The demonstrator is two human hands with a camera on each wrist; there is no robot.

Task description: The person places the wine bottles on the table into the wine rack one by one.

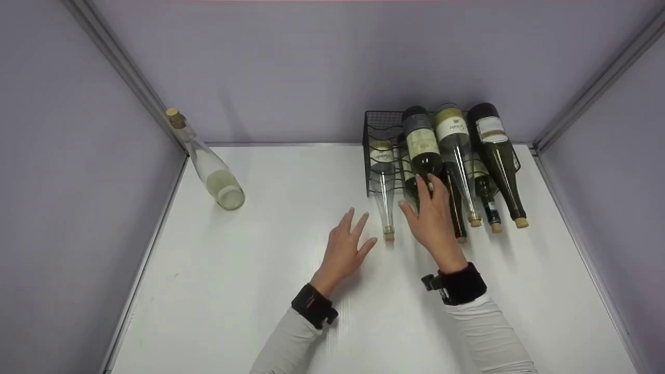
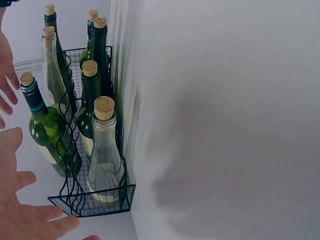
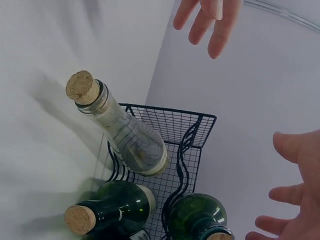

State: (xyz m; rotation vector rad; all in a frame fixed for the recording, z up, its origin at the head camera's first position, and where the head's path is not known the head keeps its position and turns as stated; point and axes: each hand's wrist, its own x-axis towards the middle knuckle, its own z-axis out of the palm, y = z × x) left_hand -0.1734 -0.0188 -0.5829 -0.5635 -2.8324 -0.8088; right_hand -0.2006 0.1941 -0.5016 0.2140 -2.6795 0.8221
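Observation:
My right hand (image 1: 432, 222) is near the dark green wine bottle (image 1: 421, 143) on the rack's upper tier, hiding its neck in the head view. In the right wrist view, the fingers (image 3: 290, 193) are spread and apart from that green bottle (image 3: 196, 216). Spread fingers also show on my left hand (image 1: 343, 249), which hovers empty over the white table, left of a clear corked bottle (image 1: 383, 182) lying in the lower tier. A black wire rack (image 1: 383, 118) bears several corked bottles on two levels, necks toward me.
A clear corked bottle (image 1: 215, 169) stands apart at the table's back left. Right of my right hand, more bottles on the rack, among them a dark one (image 1: 501, 161), poke their necks out over the table (image 1: 234, 291). Grey walls (image 1: 260, 67) enclose the back and sides.

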